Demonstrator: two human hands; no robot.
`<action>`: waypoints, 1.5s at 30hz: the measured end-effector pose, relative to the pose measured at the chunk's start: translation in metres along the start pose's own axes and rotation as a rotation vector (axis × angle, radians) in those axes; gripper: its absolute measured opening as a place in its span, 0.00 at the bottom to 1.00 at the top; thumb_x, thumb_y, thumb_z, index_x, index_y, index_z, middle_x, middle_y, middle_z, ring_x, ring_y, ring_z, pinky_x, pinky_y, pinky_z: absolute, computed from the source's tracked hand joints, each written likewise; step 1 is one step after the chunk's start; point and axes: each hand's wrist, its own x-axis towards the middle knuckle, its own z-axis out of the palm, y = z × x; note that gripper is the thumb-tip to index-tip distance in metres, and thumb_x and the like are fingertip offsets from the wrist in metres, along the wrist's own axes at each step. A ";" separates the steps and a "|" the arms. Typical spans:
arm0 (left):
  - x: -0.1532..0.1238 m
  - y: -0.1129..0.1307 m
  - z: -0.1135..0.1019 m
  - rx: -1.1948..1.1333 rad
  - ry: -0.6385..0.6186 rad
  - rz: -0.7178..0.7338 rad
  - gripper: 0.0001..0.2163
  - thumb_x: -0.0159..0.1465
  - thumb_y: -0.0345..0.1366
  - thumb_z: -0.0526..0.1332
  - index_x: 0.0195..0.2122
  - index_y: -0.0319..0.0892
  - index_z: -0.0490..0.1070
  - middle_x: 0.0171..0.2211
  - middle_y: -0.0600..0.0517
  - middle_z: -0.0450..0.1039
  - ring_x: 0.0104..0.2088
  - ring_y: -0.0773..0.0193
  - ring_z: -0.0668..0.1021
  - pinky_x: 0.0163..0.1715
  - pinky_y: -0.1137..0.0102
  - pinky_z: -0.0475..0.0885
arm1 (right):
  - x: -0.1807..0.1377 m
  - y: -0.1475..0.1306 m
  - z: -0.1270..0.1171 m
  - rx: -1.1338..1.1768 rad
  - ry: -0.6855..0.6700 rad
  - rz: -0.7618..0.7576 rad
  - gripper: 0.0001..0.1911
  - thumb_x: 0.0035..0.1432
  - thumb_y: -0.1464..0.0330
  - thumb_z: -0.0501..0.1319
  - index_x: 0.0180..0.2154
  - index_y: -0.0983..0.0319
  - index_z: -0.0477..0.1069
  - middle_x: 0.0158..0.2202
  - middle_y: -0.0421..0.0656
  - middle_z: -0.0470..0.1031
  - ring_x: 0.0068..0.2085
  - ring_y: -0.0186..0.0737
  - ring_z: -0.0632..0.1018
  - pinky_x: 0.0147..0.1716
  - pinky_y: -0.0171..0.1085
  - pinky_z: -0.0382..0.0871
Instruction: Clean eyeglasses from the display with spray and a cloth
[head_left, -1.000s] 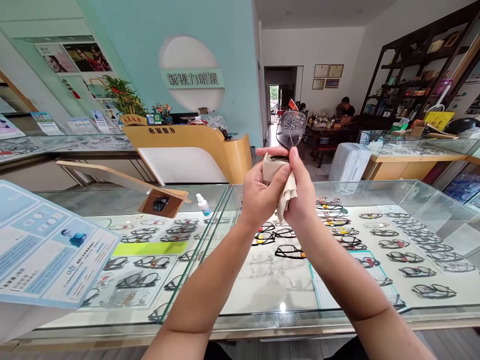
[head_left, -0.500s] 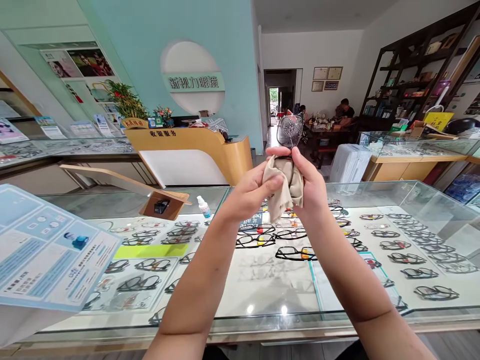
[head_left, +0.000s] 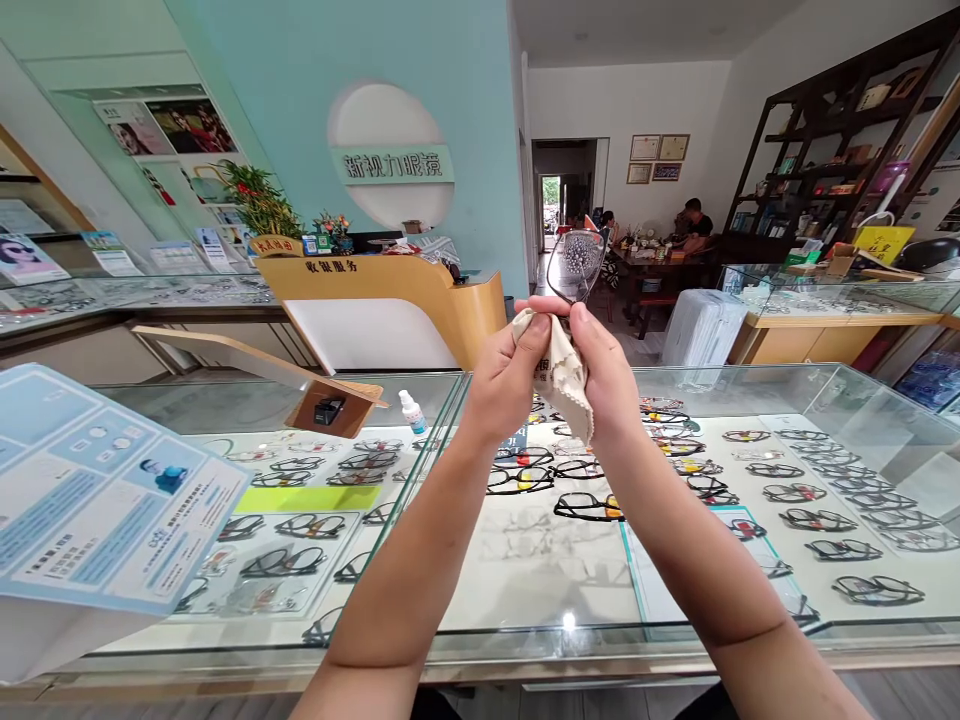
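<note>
A person's left hand (head_left: 514,375) and right hand (head_left: 604,375) are raised above a glass display worktop (head_left: 525,570), fingers closed together on a beige cleaning cloth (head_left: 562,375) wrapped around one lens of a pair of spectacles (head_left: 574,265). The free lens, beaded with droplets, sticks up. Hard pinching could twist the thin frame — or the wet glasses could slip onto the glass. A far wall sign (head_left: 391,164) reads 新视力眼镜.

The left hand (head_left: 510,385) and right hand (head_left: 611,385) meet above the glass counter (head_left: 540,590), the cloth (head_left: 562,375) between them and the glasses (head_left: 576,262) above. A spray bottle (head_left: 411,412) stands on the counter to their left, beside a tilted mirror (head_left: 262,372).
</note>
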 end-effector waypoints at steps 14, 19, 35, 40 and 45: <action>0.012 -0.007 -0.023 -0.068 0.037 -0.062 0.31 0.69 0.70 0.65 0.51 0.44 0.82 0.41 0.47 0.86 0.43 0.55 0.87 0.38 0.66 0.82 | 0.012 -0.022 -0.026 -0.067 -0.002 -0.068 0.24 0.68 0.41 0.69 0.41 0.53 0.86 0.59 0.44 0.84 0.67 0.52 0.79 0.65 0.50 0.77; 0.013 -0.002 -0.024 -0.045 0.121 -0.035 0.29 0.68 0.69 0.68 0.46 0.45 0.82 0.38 0.49 0.85 0.38 0.60 0.86 0.34 0.69 0.80 | 0.013 -0.021 -0.033 -0.169 -0.162 -0.025 0.23 0.70 0.43 0.68 0.41 0.53 0.88 0.63 0.44 0.81 0.69 0.52 0.76 0.69 0.49 0.71; 0.016 0.009 -0.032 0.020 0.097 -0.050 0.28 0.62 0.67 0.75 0.33 0.44 0.77 0.24 0.55 0.74 0.21 0.68 0.71 0.21 0.71 0.65 | 0.013 -0.035 -0.044 -0.423 -0.498 0.049 0.20 0.76 0.52 0.64 0.36 0.55 0.87 0.41 0.43 0.82 0.48 0.47 0.79 0.58 0.47 0.69; 0.015 0.007 -0.042 0.023 -0.014 -0.113 0.27 0.58 0.60 0.81 0.43 0.43 0.83 0.36 0.49 0.85 0.30 0.63 0.82 0.29 0.70 0.75 | 0.012 -0.033 -0.047 -0.370 -0.397 0.113 0.19 0.74 0.53 0.65 0.36 0.56 0.88 0.40 0.42 0.84 0.45 0.44 0.78 0.52 0.43 0.71; 0.013 0.013 -0.045 0.032 -0.123 -0.138 0.26 0.55 0.53 0.85 0.47 0.44 0.83 0.37 0.49 0.85 0.32 0.61 0.83 0.32 0.68 0.78 | 0.014 -0.028 -0.054 -0.296 -0.329 0.204 0.20 0.70 0.49 0.69 0.33 0.56 0.86 0.33 0.41 0.80 0.36 0.41 0.76 0.39 0.39 0.70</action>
